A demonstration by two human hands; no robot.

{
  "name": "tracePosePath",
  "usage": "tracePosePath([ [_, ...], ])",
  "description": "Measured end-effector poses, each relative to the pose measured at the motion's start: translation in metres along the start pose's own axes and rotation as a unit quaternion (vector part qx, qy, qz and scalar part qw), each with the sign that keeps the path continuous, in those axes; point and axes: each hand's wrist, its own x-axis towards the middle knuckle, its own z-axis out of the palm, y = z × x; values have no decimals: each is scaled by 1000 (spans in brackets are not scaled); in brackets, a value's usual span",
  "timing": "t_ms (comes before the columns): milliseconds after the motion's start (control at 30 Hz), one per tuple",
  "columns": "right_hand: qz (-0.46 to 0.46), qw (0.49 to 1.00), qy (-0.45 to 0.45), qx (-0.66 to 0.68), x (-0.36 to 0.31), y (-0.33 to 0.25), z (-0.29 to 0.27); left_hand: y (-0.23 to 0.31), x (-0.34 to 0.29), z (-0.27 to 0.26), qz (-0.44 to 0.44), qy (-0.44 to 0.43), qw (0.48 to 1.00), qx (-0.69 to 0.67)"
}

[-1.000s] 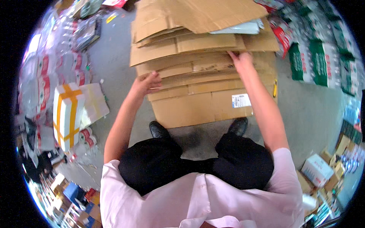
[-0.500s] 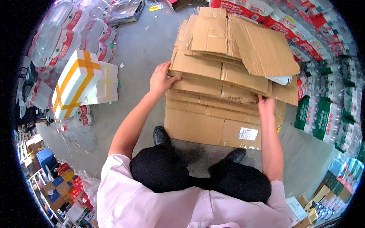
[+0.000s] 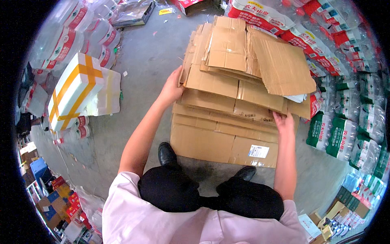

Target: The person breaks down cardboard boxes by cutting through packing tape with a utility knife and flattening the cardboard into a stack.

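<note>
A stack of flattened cardboard boxes (image 3: pixel 219 83) lies on the floor in front of my feet, its sheets overlapping unevenly. My left hand (image 3: pixel 172 89) grips the left edge of the upper sheets, its fingertips partly hidden by the cardboard. At the front right edge, my right hand (image 3: pixel 284 121) pinches the sheets, thumb and fingers closed against them. A loose, slanted cardboard sheet (image 3: pixel 283 65) rests on top, with something white showing under its near corner. The lowest large cardboard sheet (image 3: pixel 203 140) sticks out toward me and carries a white label (image 3: pixel 258 151).
Shrink-wrapped bottle packs, red (image 3: pixel 260 15) and green (image 3: pixel 342 138), line the right side. On the left stand large clear water jugs (image 3: pixel 61 44) and a white foam box (image 3: pixel 76 91) with yellow tape. My shoes (image 3: pixel 167 153) are close to the stack's near edge.
The view has tilted and shifted slightly. My right hand's thumb and fingers show more plainly at the sheet edge; the left hand's thumb is less visible. Both hands stay on the cardboard.
</note>
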Motion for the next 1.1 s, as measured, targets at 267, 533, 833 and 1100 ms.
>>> tracePosePath([
  [267,-86,953,8,-292,-53,-35,13,15,24,9,-149,-36,963,-220],
  [533,-44,967,-73,-241,-40,-1,19,23,26,37,-95,35,990,-95],
  [833,-41,945,-102,-308,-49,10,31,8,24,42,-178,69,965,-178],
  [1100,-36,963,-111,-242,-55,15,37,13,16,30,-108,57,976,-180],
])
